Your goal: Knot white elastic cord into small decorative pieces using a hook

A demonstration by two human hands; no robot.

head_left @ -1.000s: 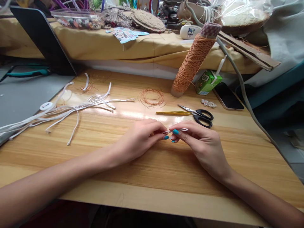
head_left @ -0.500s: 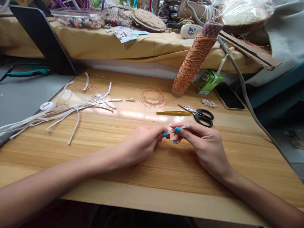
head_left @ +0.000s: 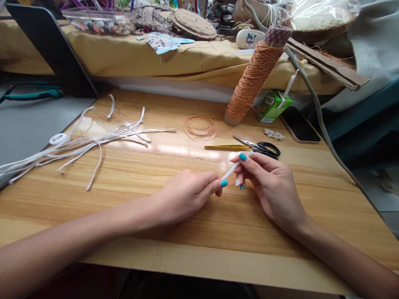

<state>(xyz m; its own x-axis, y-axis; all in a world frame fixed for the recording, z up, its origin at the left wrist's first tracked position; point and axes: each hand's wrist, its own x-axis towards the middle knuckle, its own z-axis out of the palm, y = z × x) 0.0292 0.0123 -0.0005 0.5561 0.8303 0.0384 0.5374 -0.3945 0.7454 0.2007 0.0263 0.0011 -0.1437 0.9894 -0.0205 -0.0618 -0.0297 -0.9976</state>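
Observation:
A short white strip is stretched between both my hands just above the wooden table. My left hand pinches its lower end with thumb and fingers closed. My right hand grips the upper end, its turquoise-nailed fingers curled round it. Black-handled scissors and a gold tool lie just beyond my right hand. A coil of copper-coloured thread rests farther back.
A bundle of white strips sprawls at the left. A tall cone of orange thread, a green carton and a black phone stand at the back right. A laptop sits at the left edge.
The strip has been drawn out longer and tilted. My right hand rose toward the scissors while my left hand slid a little nearer to me.

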